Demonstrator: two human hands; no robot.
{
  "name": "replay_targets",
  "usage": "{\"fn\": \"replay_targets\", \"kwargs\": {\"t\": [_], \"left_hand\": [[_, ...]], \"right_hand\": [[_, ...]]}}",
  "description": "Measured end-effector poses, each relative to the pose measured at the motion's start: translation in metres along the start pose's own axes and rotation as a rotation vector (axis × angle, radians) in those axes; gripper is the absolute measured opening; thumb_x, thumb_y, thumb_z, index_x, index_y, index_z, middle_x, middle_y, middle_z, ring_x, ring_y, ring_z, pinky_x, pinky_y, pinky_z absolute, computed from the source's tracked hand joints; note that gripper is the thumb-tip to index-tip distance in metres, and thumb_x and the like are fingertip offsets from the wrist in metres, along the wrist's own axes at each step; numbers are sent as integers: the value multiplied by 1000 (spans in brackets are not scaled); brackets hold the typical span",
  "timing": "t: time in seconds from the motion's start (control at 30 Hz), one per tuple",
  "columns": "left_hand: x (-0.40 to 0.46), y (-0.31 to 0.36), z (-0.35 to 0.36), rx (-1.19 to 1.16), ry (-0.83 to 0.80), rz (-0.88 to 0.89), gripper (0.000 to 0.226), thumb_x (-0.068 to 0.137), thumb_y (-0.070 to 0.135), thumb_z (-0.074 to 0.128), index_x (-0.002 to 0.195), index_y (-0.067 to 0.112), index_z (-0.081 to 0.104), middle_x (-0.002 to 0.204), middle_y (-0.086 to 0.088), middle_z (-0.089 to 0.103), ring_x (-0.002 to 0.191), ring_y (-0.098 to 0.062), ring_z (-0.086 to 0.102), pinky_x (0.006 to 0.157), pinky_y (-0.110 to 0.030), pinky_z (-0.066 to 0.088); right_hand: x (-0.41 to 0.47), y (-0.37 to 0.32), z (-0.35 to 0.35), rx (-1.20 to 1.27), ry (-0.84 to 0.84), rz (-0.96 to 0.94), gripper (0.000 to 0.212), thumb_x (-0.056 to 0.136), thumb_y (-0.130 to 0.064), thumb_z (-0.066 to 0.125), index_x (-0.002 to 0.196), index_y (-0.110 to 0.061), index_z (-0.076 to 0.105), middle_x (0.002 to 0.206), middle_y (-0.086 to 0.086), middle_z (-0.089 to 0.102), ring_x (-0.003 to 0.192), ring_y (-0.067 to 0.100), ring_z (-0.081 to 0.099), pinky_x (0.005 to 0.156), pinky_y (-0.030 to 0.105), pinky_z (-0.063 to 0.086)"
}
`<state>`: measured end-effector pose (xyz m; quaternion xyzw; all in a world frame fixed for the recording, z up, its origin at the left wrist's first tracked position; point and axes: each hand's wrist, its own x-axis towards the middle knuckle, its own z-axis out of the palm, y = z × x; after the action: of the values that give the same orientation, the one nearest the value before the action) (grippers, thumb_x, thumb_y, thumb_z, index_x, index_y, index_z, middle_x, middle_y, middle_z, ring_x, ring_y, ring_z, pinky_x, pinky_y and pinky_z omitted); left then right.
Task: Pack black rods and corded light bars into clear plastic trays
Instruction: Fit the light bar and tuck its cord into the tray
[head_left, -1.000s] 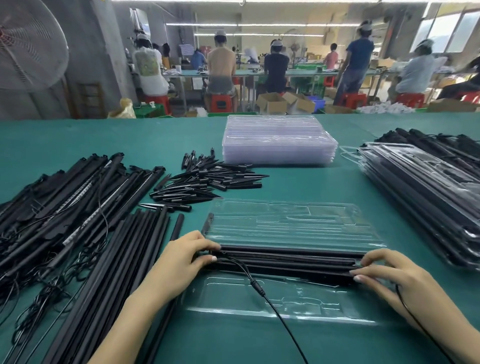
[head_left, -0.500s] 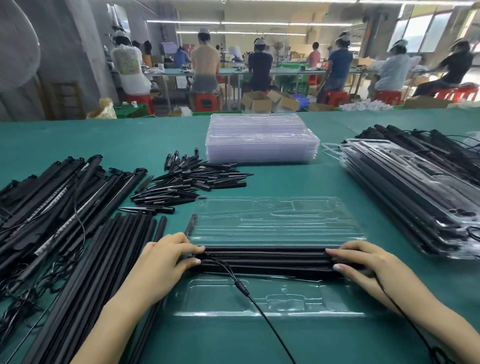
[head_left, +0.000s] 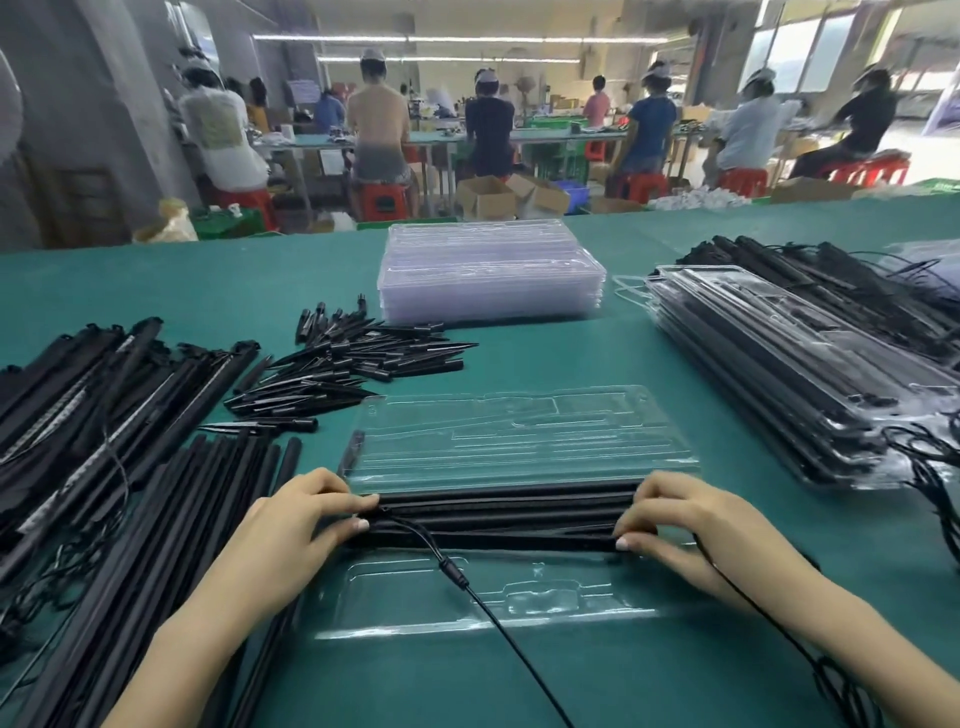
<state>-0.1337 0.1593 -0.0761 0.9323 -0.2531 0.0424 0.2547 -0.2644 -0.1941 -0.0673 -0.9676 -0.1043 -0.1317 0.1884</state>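
1. At the far left of the green table (head_left: 623, 675) lay a heap of corded light bars (head_left: 78, 395), their thin cords tangled toward the near edge
2. Just right of that heap, a bundle of plain black rods (head_left: 171, 561) ran diagonally toward the viewer
3. Behind them sat a loose pile of short black spikes (head_left: 353, 364)
4. The left hand (head_left: 291, 535) had its fingers and thumb curled round the left end of a bundle of black bars (head_left: 498, 519), pinching it
5. That bundle lay across the middle of an open clear plastic tray (head_left: 514, 441), one half of the tray beyond it and the other half nearer the viewer
6. A black cord (head_left: 467, 587) left the bundle's left end and ran over the near half of the tray toward the viewer
7. Farther back stood a stack of empty clear trays (head_left: 491, 275)
8. The right hand (head_left: 685, 525) gripped the bundle's right end, fingers curled over it
9. At the far right rested a stack of packed trays (head_left: 789, 379)
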Motion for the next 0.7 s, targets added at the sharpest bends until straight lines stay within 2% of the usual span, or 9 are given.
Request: {"fn": "replay_targets", "kwargs": {"t": [0.07,0.2,0.3,0.37,0.43,0.53,0.63,0.7], "left_hand": [[-2,1,1,-3,9,4,24,84,26,70,105,37,71,90,22,54,87,-3,57,81,-34,47],[-4,5,3,57,29,12,26,86,28,67,110,37,69,90,21,51,80,-2,54,73,-27,40],[-7,7,3,89,30,13,26,88,28,64,112,37,69,91,19,50,73,0,51,70,-25,35],[-7,10,1,109,10,-1,27,90,29,61,115,39,67,93,18,49,72,1,50,71,-24,32],[-4,14,-3,195,-31,-20,30,93,32,57,121,43,61,99,19,45,84,2,48,76,-23,31],[3,28,-4,357,-50,11,38,97,34,48,133,47,47,119,20,39,115,-1,40,91,-24,30],[10,44,4,290,-77,146,49,97,36,47,143,44,32,139,24,35,129,-2,36,103,-21,25],[11,44,15,211,-151,158,56,99,37,44,148,40,18,150,27,20,142,-1,19,112,-18,14]], "right_hand": [[-1,-4,5,-12,-12,-53,21,87,-48,55,85,-34,70,80,-20,57,74,-2,54,60,27,51],[-2,-9,12,-78,69,-48,2,80,-34,72,83,-33,72,73,-19,60,70,2,54,51,24,49],[-2,-12,15,-150,111,-67,7,78,-33,76,78,-32,70,72,-19,58,69,3,50,46,18,41],[-2,-12,17,-187,146,-93,16,83,-35,70,70,-29,63,75,-16,54,66,6,46,43,20,37],[0,-13,16,-265,164,-123,21,87,-35,64,68,-27,60,88,-10,52,58,9,42,43,20,29],[1,-14,12,-294,115,-134,17,86,-37,64,71,-29,61,97,-7,46,55,7,32,45,19,25],[-1,-13,9,-238,34,-91,31,92,-52,48,74,-31,63,94,-12,44,57,6,44,44,19,32],[-4,-14,3,-181,-5,-42,42,93,-60,36,82,-35,68,97,-15,44,61,6,52,48,22,41]]}}
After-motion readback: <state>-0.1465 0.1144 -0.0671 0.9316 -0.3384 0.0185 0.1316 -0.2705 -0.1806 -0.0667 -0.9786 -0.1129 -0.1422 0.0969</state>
